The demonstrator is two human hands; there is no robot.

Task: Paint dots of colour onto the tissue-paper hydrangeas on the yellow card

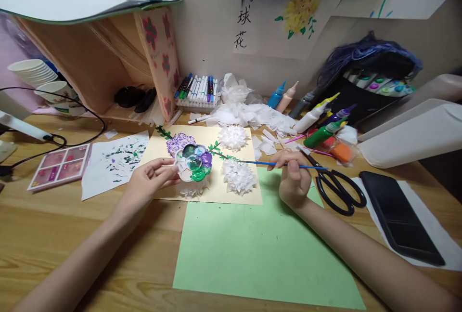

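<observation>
Nearest lies a green sheet (245, 249), running along the near edge of the cream card (216, 195). Scissors (324, 175) rest to the right of the card. The right hand (294, 179), just right of the card, pinches a blue brush (274, 163), its tip over the card; whether it touches, I cannot tell. The left hand (155, 177), at the card's left side, grasps a palette (195, 162) above the card. On the card sit a purple flower (180, 143) at the far left and white flowers (238, 177) along the right, with another partly hidden by the palette. Left of the card lies a smeared paper (119, 160). Behind the card come tissue (245, 114), paint bottles (312, 117) to the rear right and markers (198, 88) to the rear left; a drawing (301, 11) hangs on the wall beyond the card
</observation>
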